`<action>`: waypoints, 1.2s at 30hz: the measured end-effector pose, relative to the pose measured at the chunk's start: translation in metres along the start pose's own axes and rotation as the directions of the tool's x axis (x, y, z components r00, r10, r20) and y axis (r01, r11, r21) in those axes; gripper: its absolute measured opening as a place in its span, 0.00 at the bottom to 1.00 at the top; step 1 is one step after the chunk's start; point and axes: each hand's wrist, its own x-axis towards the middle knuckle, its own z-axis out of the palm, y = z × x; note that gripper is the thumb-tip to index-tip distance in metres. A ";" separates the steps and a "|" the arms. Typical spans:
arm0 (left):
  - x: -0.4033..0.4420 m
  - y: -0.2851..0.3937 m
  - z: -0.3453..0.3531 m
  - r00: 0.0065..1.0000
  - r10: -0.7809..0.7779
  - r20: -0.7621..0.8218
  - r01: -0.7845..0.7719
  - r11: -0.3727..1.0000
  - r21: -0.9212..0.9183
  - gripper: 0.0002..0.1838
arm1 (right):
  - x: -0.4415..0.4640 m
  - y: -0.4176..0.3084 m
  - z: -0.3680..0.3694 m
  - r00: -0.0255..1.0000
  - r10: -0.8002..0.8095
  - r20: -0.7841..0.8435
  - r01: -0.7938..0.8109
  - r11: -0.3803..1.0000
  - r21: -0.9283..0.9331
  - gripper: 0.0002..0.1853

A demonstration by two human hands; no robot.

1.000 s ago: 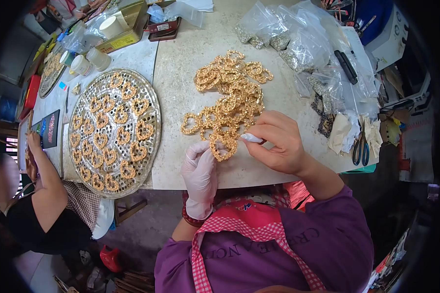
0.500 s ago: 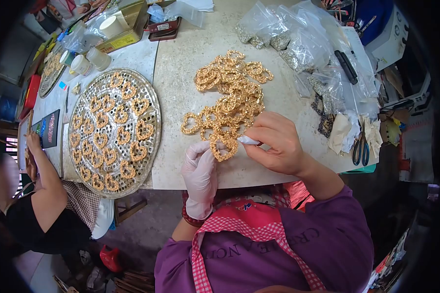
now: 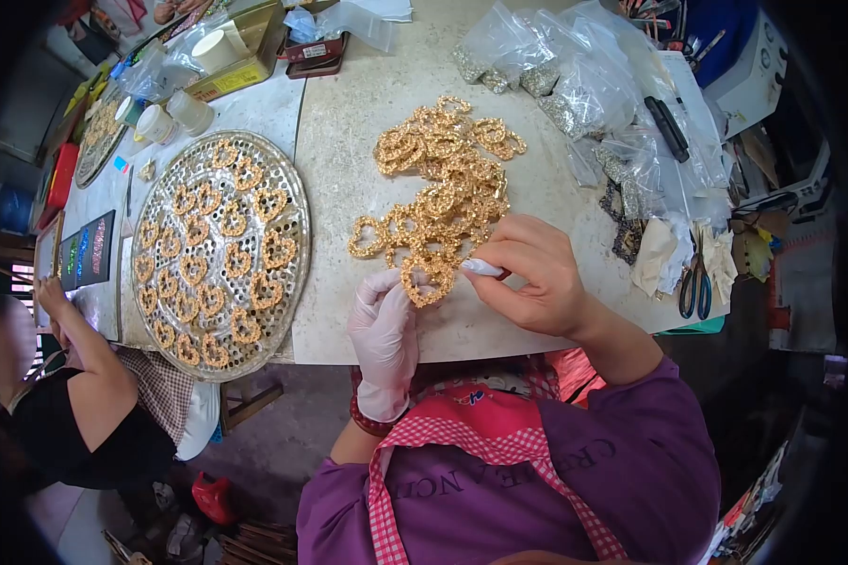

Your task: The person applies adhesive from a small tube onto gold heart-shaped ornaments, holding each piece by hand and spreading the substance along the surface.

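My left hand (image 3: pixel 383 330), in a white glove, pinches a gold heart-shaped ornament (image 3: pixel 426 284) by its left side, near the table's front edge. Bare and closed, my right hand (image 3: pixel 534 278) is just to the right of that heart. Its fingers hold a small white thing (image 3: pixel 481 267) whose pointed end reaches the heart's right side; I cannot make out its kind. Directly beyond my hands lies a heap of similar gold hearts (image 3: pixel 448 179) with rough, beaded-looking surfaces. The lower hearts of the heap partly overlap the held one in view.
A round perforated tray (image 3: pixel 301 268) at left carries spaced gold hearts. Plastic bags of metallic pieces (image 3: pixel 584 104), a black marker-like object (image 3: pixel 667 129) and scissors (image 3: pixel 696 287) lie at right. White cups (image 3: pixel 156 124) stand at upper left. A co-worker (image 3: pixel 85 395) sits at far left beside a dark board (image 3: pixel 89 250).
The held heart has shifted slightly left and up. My right fingers and the white thing have tilted a little. The co-worker's arm at far left has moved slightly.
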 end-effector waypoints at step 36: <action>0.001 -0.003 0.001 0.999 0.038 0.031 -0.037 0.999 -0.020 0.07 | -0.001 0.002 0.003 0.999 -0.050 -0.002 0.050 0.999 0.021 0.11</action>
